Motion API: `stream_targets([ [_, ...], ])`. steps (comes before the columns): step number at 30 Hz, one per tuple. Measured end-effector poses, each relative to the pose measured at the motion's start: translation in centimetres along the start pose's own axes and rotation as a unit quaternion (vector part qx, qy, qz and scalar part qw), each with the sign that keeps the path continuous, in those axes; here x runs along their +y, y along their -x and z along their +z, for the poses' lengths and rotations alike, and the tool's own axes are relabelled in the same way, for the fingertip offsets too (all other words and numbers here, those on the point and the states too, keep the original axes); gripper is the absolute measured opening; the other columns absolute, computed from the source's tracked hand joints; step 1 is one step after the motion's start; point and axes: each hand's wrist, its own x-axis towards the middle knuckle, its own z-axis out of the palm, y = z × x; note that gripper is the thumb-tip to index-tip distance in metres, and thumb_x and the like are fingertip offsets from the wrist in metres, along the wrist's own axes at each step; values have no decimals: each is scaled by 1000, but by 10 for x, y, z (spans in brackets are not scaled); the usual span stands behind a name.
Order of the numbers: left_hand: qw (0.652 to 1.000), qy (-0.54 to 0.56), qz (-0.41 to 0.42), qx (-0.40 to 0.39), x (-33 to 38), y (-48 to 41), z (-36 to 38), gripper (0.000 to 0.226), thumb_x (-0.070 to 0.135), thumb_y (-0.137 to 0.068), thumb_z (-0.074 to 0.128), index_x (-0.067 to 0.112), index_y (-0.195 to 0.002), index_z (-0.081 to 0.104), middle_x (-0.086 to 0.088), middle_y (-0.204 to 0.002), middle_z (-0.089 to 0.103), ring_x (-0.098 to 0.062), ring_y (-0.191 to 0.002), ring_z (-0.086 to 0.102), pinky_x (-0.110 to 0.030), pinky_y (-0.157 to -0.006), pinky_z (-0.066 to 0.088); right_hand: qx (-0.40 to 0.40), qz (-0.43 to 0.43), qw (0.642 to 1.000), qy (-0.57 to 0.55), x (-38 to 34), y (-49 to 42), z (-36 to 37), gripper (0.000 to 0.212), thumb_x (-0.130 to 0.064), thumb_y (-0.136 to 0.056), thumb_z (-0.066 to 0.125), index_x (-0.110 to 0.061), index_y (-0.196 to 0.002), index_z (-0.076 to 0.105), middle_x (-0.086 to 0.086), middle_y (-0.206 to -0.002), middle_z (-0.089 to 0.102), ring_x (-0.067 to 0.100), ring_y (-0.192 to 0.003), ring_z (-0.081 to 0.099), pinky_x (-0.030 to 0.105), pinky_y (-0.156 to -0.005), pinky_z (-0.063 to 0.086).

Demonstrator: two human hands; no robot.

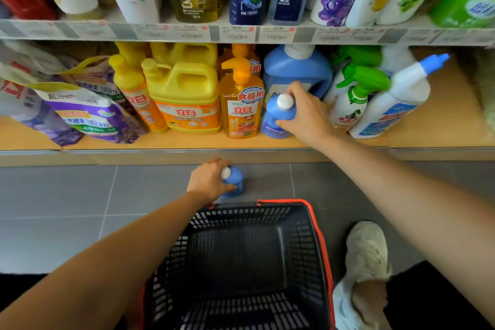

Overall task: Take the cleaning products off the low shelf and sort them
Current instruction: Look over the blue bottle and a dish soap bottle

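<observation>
Blue bottle (278, 116) in curled right fingers (296, 89), floor bottle (236, 179) in curled left fingers (217, 162), basket (308, 236) nearby

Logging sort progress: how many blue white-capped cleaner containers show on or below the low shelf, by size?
Small blue bottles: 2, one in the left hand, one in the right hand
Large blue jug: 1
Total: 3

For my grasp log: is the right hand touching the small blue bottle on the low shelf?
Touching. The head view shows the right hand curled round the small blue bottle, with the fingers over its top and the thumb against its side.
</observation>
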Motion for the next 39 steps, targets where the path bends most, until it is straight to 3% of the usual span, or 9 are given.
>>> stream_targets([
  [4, 999, 43, -7, 15, 1, 6, 12, 67, 43, -74, 85, 27, -134, 59, 1, -127, 63, -27, -118, 57, -37, -92, 48, 20, 19, 997, -67, 3, 13, -7, 45, -12, -72, 77, -12, -109, 52, 7, -103, 65, 36, -92, 58, 42, -69, 46],
  [10, 999, 53, 6, 8, 15, 13, -2, 83, 49, -79, 79, 25, -150, 42, -3, -145, 55, -28, -133, 49, -43, -104, 47, 21, -4, 993, -115, 2, 36, -31, 48, -19, -70, 84, -23, -109, 55, -5, -101, 63, 23, -92, 58, 33, -71, 43],
  [14, 988, 108, 109, 28, 61, 17, -53, 81, 53, -83, 75, 22, -150, 43, -2, -147, 54, -21, -133, 50, -37, -109, 43, -17, -23, 984, -176, -11, 48, -63, 54, -22, -67, 91, -36, -102, 53, -16, -96, 61, 7, -88, 57, 27, -76, 44],
  [19, 942, 256, 215, -26, 130, 49, -124, 81, 41, -74, 88, 21, -142, 48, 4, -130, 64, -9, -117, 63, -29, -99, 52, -61, -77, 958, -271, -44, 75, -101, 52, -24, -66, 91, -43, -99, 56, -27, -92, 61, -2, -86, 57, 29, -76, 50],
  [22, 943, 228, 241, -32, 145, 73, -152, 69, 33, -73, 90, 18, -131, 56, 2, -117, 69, -13, -108, 66, -38, -92, 56, -87, -109, 941, -308, -61, 90, -116, 48, -35, -65, 89, -42, -101, 58, -20, -97, 62, 7, -91, 61, 35, -78, 55],
  [26, 960, 124, 253, 7, 145, 103, -181, 69, 47, -68, 90, 13, -121, 63, -4, -105, 72, -25, -95, 67, -48, -80, 53, -91, -127, 929, -336, -75, 108, -133, 41, -43, -67, 83, -50, -103, 64, -21, -100, 65, 4, -94, 65, 25, -81, 56],
  [31, 960, -20, 273, 58, 145, 120, -206, 50, 40, -65, 92, 19, -101, 64, 3, -83, 66, -21, -73, 59, -28, -58, 41, -54, -156, 951, -261, -82, 114, -145, 40, -38, -71, 82, -33, -109, 73, -11, -94, 65, 17, -79, 66, 41, -73, 58],
  [35, 955, -78, 284, 33, 142, 121, -209, 57, 43, -66, 92, 17, -108, 64, -1, -91, 69, -24, -79, 61, -41, -66, 47, -43, -229, 949, -213, -90, 124, -141, 32, -7, -76, 84, -13, -107, 75, -2, -98, 64, 15, -83, 62, 38, -73, 56],
  [39, 957, -2, 287, -48, 137, 114, -205, 56, 31, -62, 96, 15, -108, 69, 0, -94, 71, -23, -81, 64, -41, -70, 51, -21, -337, 935, -111, -92, 127, -142, 23, -6, -81, 80, -6, -103, 74, 5, -102, 66, 21, -87, 62, 43, -75, 52],
])
